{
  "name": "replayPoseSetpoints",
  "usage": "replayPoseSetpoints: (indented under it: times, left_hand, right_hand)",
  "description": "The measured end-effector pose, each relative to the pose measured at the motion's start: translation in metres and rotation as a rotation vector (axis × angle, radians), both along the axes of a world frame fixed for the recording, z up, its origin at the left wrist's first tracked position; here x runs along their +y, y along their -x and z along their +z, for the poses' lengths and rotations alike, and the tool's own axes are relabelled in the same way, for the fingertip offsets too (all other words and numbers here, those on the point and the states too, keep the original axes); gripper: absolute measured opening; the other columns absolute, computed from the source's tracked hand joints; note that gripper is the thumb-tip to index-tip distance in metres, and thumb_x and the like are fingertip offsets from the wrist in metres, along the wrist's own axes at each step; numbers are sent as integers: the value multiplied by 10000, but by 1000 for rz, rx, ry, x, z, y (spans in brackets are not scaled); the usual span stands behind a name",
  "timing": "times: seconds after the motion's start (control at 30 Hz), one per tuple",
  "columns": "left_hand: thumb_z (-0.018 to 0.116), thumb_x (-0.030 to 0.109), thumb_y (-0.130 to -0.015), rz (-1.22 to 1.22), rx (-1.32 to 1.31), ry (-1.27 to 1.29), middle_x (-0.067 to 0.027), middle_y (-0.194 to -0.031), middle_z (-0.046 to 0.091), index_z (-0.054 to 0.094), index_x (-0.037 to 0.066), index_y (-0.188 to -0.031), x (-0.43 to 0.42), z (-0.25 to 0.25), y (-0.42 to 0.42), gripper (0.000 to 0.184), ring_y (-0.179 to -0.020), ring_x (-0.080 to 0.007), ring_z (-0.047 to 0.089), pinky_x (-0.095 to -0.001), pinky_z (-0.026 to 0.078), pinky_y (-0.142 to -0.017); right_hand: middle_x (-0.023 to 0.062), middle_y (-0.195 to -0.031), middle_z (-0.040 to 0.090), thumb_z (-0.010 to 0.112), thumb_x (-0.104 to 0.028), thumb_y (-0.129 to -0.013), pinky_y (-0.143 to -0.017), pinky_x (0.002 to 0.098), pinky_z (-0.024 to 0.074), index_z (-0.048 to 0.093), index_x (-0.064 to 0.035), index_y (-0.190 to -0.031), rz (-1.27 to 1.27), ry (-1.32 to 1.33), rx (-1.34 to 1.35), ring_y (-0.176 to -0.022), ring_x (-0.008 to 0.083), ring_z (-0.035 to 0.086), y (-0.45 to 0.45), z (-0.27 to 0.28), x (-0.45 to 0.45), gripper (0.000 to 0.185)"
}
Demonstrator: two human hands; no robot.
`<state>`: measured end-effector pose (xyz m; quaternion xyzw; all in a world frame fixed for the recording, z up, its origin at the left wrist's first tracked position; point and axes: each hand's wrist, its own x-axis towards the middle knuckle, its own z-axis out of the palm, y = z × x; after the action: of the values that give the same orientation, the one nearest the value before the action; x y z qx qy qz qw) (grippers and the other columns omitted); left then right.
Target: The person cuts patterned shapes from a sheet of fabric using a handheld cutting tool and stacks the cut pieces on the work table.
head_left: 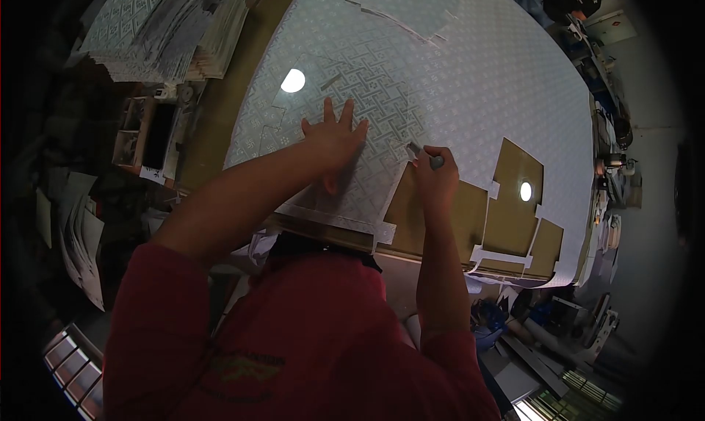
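Observation:
A large pale patterned sheet [477, 90] covers most of the table. My left hand [334, 138] lies on it with the fingers spread, beside a clear plate whose edges show faintly. To the right, my right hand [437, 173] is closed around a grey-handled cutting tool [435, 159], its tip touching the sheet. Just below that hand, angular openings in the sheet show the brown tabletop [433, 208], with narrow strips of the sheet between them. The exact outline of the clear plate cannot be made out.
Stacks of patterned sheets [150, 35] stand at the upper left. Below them is a wooden tray with compartments [136, 131]. Tools and small items line a shelf beyond the table's right edge. Boards and a blue bag [488, 322] lie at the lower right.

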<state>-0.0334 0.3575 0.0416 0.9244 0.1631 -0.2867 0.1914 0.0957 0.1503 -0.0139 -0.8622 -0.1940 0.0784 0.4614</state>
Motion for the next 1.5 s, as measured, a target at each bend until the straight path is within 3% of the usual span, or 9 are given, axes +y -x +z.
replayPoseSetpoints:
  times: [0.47,0.57,0.7,0.87,0.93,1.07,1.13,1.27,1.5]
  left_hand:
    - [1077,231,-459,-16,-12,25,-260,-1742,-68,172,169,-1682,2,0,1,1523,-1559,-599,-38,-872,280,-1075]
    - [1077,223,-453,-18,-12,32,-265,-1741,-66,179,169,-1682,3,-4,-1,1523,-1556,-607,-35,-872,292,-1062]
    - [1072,191,-450,2,-27,29,-281,-1738,-52,199,160,-1677,2,-2,-2,1507,-1550,-621,-27,-880,305,-1031]
    - [1062,156,-463,13,-12,30,-293,-1734,-45,221,144,-1670,2,-2,-6,1471,-1546,-630,-20,-886,308,-1020]
    - [1056,139,-471,-6,-4,30,-293,-1733,-60,221,138,-1670,3,-2,-6,1461,-1545,-631,-26,-886,318,-1016]
    - [1056,138,-468,-5,4,33,-293,-1732,-70,214,137,-1672,3,1,-7,1469,-1544,-631,-35,-884,327,-1012]
    - [1058,152,-460,-12,5,32,-290,-1733,-71,211,147,-1674,3,-1,-6,1481,-1543,-631,-42,-880,332,-1015]
    - [1059,164,-455,-1,3,23,-282,-1736,-70,218,157,-1674,2,1,-5,1482,-1548,-621,-44,-874,330,-1026]
    - [1056,152,-441,30,-38,-13,-231,-1754,-45,244,204,-1672,-4,-4,1,1476,-1558,-606,-35,-860,320,-1054]
  right_hand:
    - [230,-925,755,733,-188,-906,-762,465,571,723,-19,-1023,-15,172,-66,-866,420,743,-4,11,23,207]
    - [228,-916,754,749,-164,-900,-766,449,573,719,-16,-1031,-54,229,-73,-858,398,752,13,16,27,200]
    - [210,-920,756,771,-131,-894,-769,412,572,709,-12,-1025,-81,14,-112,-853,348,758,21,-6,17,187]
    - [179,-938,764,765,-119,-906,-777,399,573,701,-6,-1036,-3,-68,-88,-860,313,757,-44,-19,63,183]
    - [85,-898,736,766,-60,-902,-722,300,551,694,22,-1045,47,-21,-151,-799,141,689,-67,-18,90,180]
    - [69,-900,729,756,-51,-920,-699,297,548,687,30,-1045,63,-50,-135,-784,133,679,-82,-32,100,164]
    - [150,-934,758,764,-114,-924,-762,392,573,703,-7,-1062,56,-174,-101,-830,278,748,-79,-43,97,186]
    - [146,-926,756,763,-101,-930,-753,376,576,703,-5,-1061,52,-143,-143,-826,249,751,-79,-46,97,173]
    - [85,-902,748,727,-13,-935,-741,308,571,699,7,-1034,286,-269,178,-816,151,727,-118,-24,83,104]
